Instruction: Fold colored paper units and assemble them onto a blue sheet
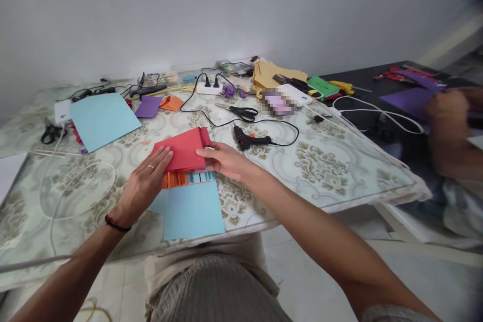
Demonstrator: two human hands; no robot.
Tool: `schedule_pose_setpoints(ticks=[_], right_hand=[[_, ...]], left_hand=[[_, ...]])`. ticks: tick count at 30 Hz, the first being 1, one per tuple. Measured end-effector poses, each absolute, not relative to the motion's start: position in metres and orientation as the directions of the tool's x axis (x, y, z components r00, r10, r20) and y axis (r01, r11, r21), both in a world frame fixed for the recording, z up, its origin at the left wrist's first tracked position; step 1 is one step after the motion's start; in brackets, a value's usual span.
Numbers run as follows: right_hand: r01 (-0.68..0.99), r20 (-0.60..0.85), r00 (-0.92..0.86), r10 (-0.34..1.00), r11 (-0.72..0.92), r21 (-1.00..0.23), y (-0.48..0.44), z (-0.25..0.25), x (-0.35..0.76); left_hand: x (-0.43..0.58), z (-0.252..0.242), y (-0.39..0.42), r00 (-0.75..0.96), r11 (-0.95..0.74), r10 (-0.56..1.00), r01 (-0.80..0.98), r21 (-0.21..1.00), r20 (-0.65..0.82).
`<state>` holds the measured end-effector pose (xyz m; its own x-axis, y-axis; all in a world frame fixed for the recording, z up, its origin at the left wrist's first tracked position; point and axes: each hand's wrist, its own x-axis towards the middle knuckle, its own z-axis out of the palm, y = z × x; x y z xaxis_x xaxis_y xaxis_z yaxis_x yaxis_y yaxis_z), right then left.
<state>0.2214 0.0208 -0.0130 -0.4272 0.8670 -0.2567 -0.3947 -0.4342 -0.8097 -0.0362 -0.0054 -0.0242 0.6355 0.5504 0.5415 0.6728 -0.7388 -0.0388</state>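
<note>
A folded red paper piece [183, 151] lies over several layers near the table's front edge. My left hand [145, 181] rests on its left side with the fingers stretched flat. At the right edge, my right hand [226, 160] grips the red paper, thumb on top and fingers beneath. Below the red paper show orange folded paper [175, 180] and light blue folded strips [200, 177]. A light blue sheet [193, 211] extends from there toward my body. What lies under the red paper is mostly hidden.
Behind my right hand lie a black glue gun [249, 138] with its cord and black-handled scissors [243, 113]. Another light blue sheet [104, 123] sits back left. A white power strip [209, 88] is farther back. At right, another person's hand [449, 105] is by purple paper [405, 100].
</note>
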Motion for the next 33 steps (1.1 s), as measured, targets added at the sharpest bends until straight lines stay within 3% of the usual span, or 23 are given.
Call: schedule_pose_setpoints(ticks=[8,18,33], right_hand=[[-0.325,-0.309,-0.401,0.862,-0.449,-0.832,0.017,-0.011,0.218],[-0.334,-0.346,-0.426,0.836,-0.501,-0.798,0.018,-0.005,0.211],[-0.297,-0.33,-0.458,0.825,-0.492,-0.818,0.016,-0.001,0.208]], left_hand=[[-0.042,-0.041,-0.017,0.582,-0.655,0.605,0.752,-0.076,0.544],[-0.024,-0.03,-0.02,0.586,-0.672,0.598,0.738,-0.056,0.547],[-0.007,-0.022,-0.014,0.622,-0.701,0.43,0.687,-0.192,0.655]])
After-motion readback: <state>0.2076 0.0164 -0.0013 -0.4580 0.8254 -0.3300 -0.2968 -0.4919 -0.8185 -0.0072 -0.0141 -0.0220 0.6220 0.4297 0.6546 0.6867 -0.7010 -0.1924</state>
